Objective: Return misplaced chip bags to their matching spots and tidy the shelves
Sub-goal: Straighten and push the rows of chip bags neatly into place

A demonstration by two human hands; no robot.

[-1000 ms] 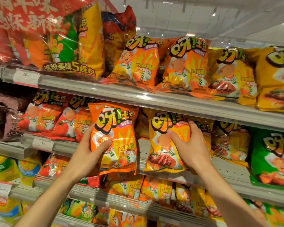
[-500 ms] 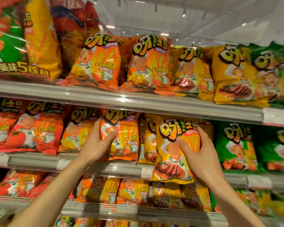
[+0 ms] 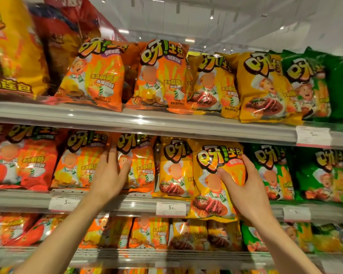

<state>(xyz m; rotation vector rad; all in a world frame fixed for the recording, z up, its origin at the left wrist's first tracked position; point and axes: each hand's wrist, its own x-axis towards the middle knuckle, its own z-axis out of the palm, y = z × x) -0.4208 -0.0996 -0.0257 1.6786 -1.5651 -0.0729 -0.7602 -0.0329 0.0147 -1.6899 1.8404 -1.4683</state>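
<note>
The yellow chip bag [image 3: 214, 180] stood upright, its long axis vertical and its printed front facing the camera, logo at the top and the steak picture at the bottom; its lower edge hung in front of the middle shelf rail [image 3: 127, 206], just right of the centre price tag [image 3: 170, 209] on that rail. The right hand [image 3: 246, 188] held this bag by its right edge, thumb laid across the front below the logo and fingers wrapped behind the upper right corner, so that the fingertips were hidden. Directly behind and left of the bag stood a matching yellow bag [image 3: 174, 169] on the shelf, partly covered by it; green bags [image 3: 273, 171] stood to its right. Left of the price tag, the orange chip bag [image 3: 141, 165] also stood upright on the middle shelf, front outward. The left hand [image 3: 110, 175] lay against its left edge, moderately open, thumb pressed on the bag's front and fingers extended upward between it and the neighbouring orange bag [image 3: 81, 161]; whether the fingers gripped the bag or merely touched it could not be told. Red bags [image 3: 22, 159] occupied the far left of the shelf, cut off by the frame. The shelf below the rail and the frame edges were blurred.
</note>
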